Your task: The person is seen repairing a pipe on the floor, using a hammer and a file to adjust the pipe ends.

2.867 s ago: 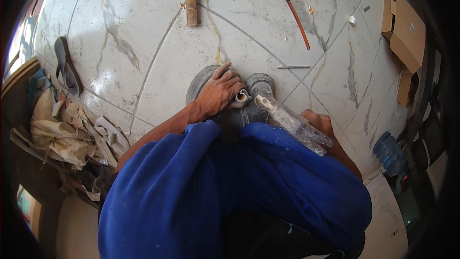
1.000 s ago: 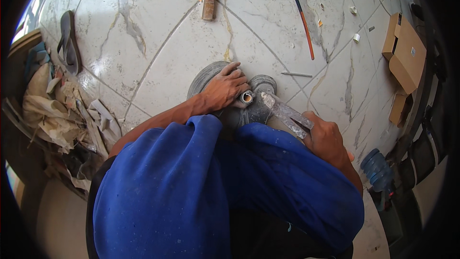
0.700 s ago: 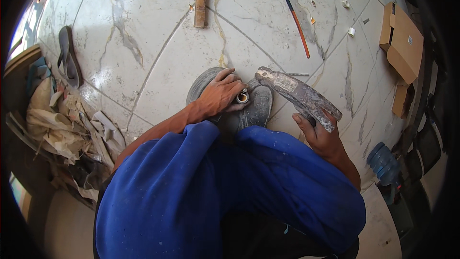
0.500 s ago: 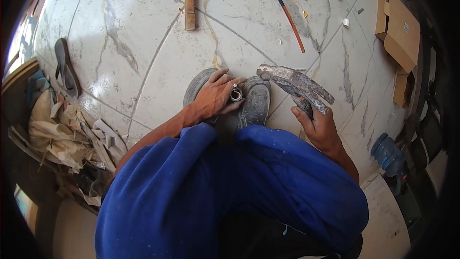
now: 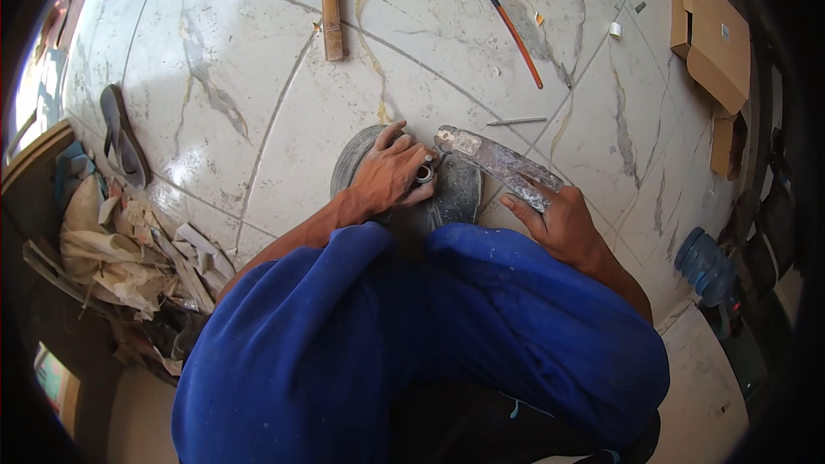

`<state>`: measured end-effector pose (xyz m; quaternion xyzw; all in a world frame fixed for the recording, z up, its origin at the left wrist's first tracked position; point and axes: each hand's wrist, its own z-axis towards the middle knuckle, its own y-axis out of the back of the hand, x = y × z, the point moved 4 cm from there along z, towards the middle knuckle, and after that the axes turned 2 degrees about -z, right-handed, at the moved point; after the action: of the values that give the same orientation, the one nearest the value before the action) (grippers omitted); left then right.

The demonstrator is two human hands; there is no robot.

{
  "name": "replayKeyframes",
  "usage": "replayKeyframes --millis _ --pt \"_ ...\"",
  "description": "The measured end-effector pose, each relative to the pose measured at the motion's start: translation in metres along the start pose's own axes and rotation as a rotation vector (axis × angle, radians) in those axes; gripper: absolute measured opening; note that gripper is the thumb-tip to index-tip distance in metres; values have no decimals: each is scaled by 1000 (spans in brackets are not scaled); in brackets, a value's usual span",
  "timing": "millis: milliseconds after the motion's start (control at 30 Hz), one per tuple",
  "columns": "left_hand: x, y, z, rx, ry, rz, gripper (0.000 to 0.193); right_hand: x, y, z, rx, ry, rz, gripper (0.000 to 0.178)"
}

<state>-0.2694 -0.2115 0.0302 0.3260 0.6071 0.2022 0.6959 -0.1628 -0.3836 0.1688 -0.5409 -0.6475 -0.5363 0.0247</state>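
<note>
My left hand (image 5: 387, 174) is closed around a short upright metal tube; its round open end (image 5: 424, 174) shows between thumb and fingers. A small pale metal piece, perhaps a nail head (image 5: 429, 159), stands at the tube's edge. In my right hand (image 5: 563, 225) is a worn, paint-spattered claw hammer (image 5: 498, 161). Its striking end is just right of my left fingers and the tube; whether it touches cannot be made out. The hammer's handle is mostly hidden by my right hand. Both hands are low over my dusty grey shoes (image 5: 455, 193).
A long screw (image 5: 517, 121) lies on the tiles beyond the hammer. Farther off are a wooden-handled tool (image 5: 331, 13) and a thin black-and-orange strip (image 5: 513, 39). Cardboard box (image 5: 720, 47) and blue bottle (image 5: 706, 268) stand right; sandal (image 5: 123, 136) and scrap pile (image 5: 129, 258) left.
The hammer has come down and left, its head now close to the tube. My right hand moved with it, and the long screw behind shows fully. The left hand keeps its grip.
</note>
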Motion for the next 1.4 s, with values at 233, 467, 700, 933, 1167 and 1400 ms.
replayKeyframes --millis 233,467,700,933,1167,1400 --pt "0 -6 -3 -73 -35 104 27 2 -5 -3 10 118 34 26" --pt "-2 -9 -5 -48 -64 70 25 0 -11 1 179 -8 -129 36" --pt "-1 -5 -7 -136 -69 143 27 -2 7 -10 -37 172 56 34" --pt "-4 -8 -7 -40 -28 172 30 6 4 -22 -81 342 -13 31" --pt "-5 -14 -6 10 -9 176 30 2 -15 -21 -67 553 -256 30" --pt "-6 -13 -8 12 -6 176 30 1 -4 -21 -55 465 -162 29"
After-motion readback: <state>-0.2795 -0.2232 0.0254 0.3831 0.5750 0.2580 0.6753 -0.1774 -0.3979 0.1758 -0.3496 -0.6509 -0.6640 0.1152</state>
